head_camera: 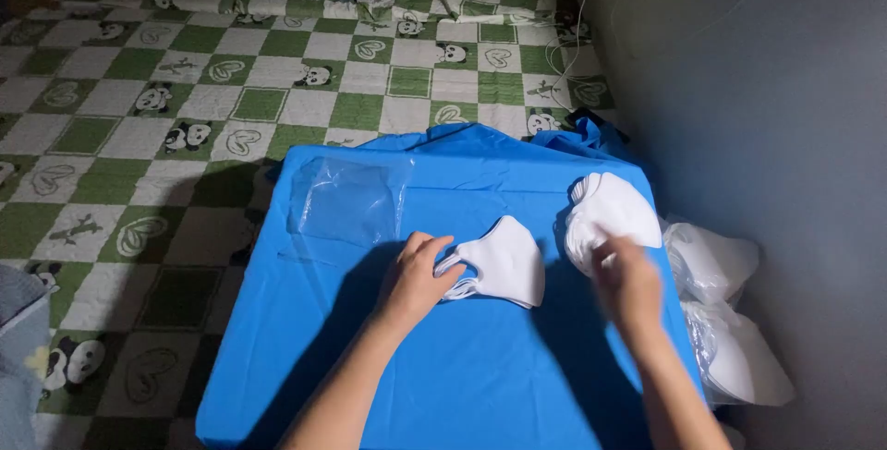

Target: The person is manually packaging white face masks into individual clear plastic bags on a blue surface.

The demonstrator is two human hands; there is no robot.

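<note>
White masks [499, 265] under left hand [416, 282]

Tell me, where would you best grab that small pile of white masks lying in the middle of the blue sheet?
Probably at its left end, coming from the left. The pile of white masks lies flat on the blue sheet, and its thin ear loops and narrow edge point left, where the left hand already touches them. The right side is a broad, rounded fold, harder to pinch together. The right hand is blurred beside a second stack.

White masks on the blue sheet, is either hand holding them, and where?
The left hand grips the small mask stack at its left ear-loop end. The right hand is blurred; its hold cannot be told.
</note>
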